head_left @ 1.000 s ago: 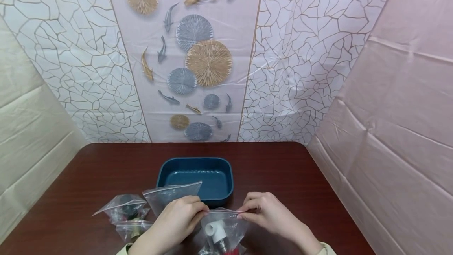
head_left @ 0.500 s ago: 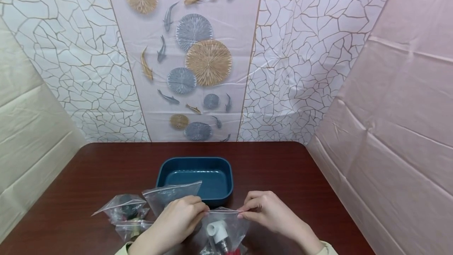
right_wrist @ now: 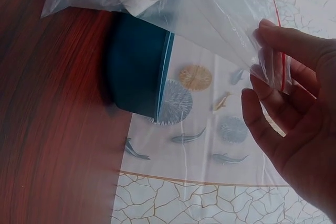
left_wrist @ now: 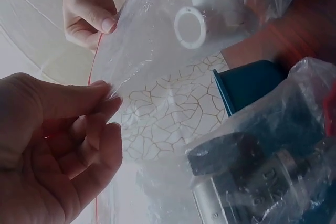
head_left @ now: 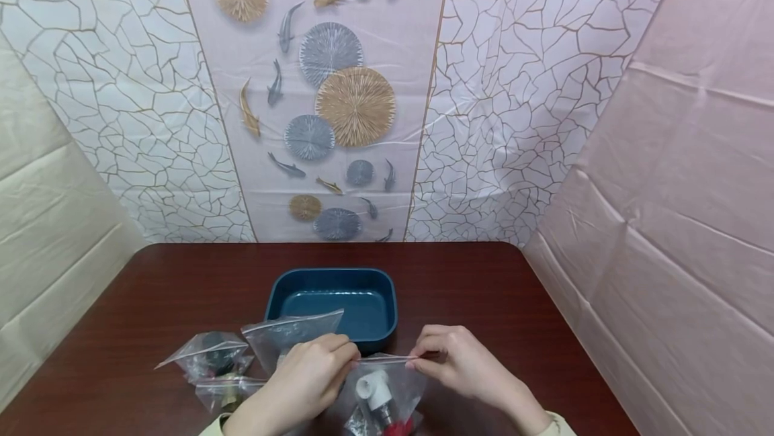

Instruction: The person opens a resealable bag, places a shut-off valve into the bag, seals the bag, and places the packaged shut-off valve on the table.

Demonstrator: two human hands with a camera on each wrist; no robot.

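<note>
Both hands pinch the top edge of a clear zip-lock bag (head_left: 399, 382), one at each end of its zip strip. Inside the bag is a white plastic pipe fitting (head_left: 376, 389) with a metal neck and a red part (head_left: 399, 428) below it. My left hand (head_left: 314, 372) grips the bag's left corner between thumb and fingertips; the red zip line shows in the left wrist view. My right hand (head_left: 456, 363) pinches the right corner, its thumb (right_wrist: 294, 43) pressed on the plastic. The bag's bottom is cut off by the head view's lower edge.
A dark blue tray (head_left: 387, 338) stands behind the hands. At left lie other zip bags: one (head_left: 296, 332) leaning by the tray, one with a dark item (head_left: 218, 355), one with a brass piece (head_left: 231, 392). A metal valve (left_wrist: 247, 182) in plastic shows in the left wrist view.
Both hands keep their pinch on the bag's edge. The left hand has shifted very slightly to the right, and the white fitting hangs a little further right.
</note>
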